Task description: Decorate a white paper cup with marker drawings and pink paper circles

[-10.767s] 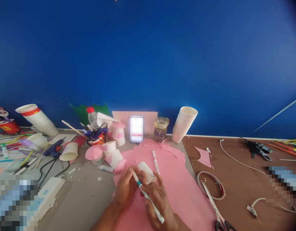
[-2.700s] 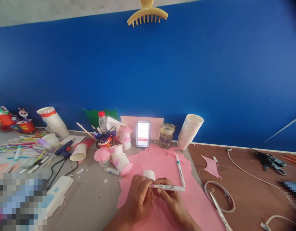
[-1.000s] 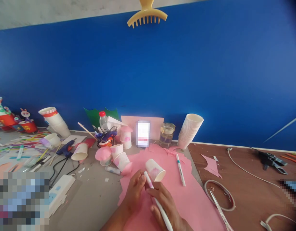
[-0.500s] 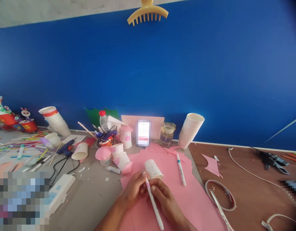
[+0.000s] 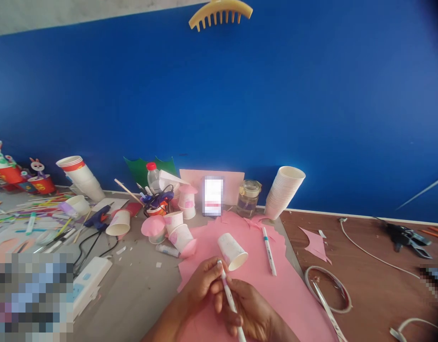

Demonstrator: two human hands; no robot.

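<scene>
Blue wall (image 5: 240, 95) across the back, and a crowded craft table below it. What's in the middle?

A pink sheet (image 5: 286, 304) spread over the front of the table, with both hands working on top of it.

What are they holding?

A white marker (image 5: 230, 297) with a pink tip. The left hand (image 5: 200, 287) pinches it near the tip, and the right hand (image 5: 252, 311) curls round the barrel lower down. It's a narrow grip, and the marker runs down toward the bottom edge of the frame.

And the paper cup (image 5: 233, 251)?

It's tilted on its side on the pink sheet, just beyond the left fingertips. I can't tell whether anything touches it, and neither hand is wrapped round it.

Anything else close by?

A second marker (image 5: 269, 251) lies on the sheet, right of the cup. Scissors (image 5: 327, 316) sit on the brown tabletop at lower right.

Further back?

Pink-topped cups (image 5: 181, 237) cluster left of the sheet, and a glue gun (image 5: 97, 220) lies further left. A jar (image 5: 247, 198) and a tall cup stack (image 5: 284, 192) stand against the wall.
</scene>
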